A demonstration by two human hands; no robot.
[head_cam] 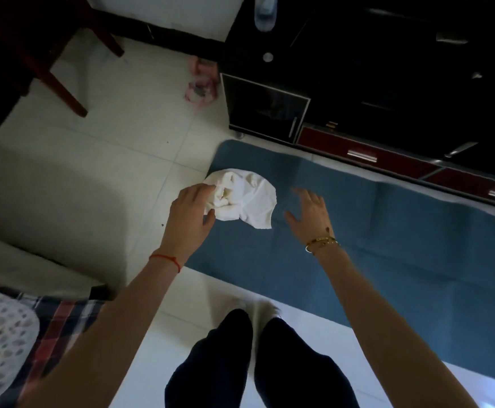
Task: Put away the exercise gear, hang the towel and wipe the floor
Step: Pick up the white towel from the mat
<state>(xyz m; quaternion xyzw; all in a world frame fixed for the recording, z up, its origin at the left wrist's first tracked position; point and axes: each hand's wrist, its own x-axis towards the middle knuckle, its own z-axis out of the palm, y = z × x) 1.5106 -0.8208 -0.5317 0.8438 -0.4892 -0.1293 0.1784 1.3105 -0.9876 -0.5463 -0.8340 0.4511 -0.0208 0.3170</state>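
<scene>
Bare forearms, no sleeves. Left hand [189,213]: thin red string bracelet [166,259] at wrist. Right hand [309,213]: gold bangle and fine gold chain [321,242] at wrist. Dark trousers [258,366]; footwear blurred, whitish.

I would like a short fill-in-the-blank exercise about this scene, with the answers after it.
1. The white towel lies crumpled on the corner of a ____ mat.
2. The ____ hand touches the towel.
3. The right hand wears gold bracelets, and its fingers are ____.
4. A red ____ is tied round the left wrist.

Answers: blue; left; spread; string
</scene>
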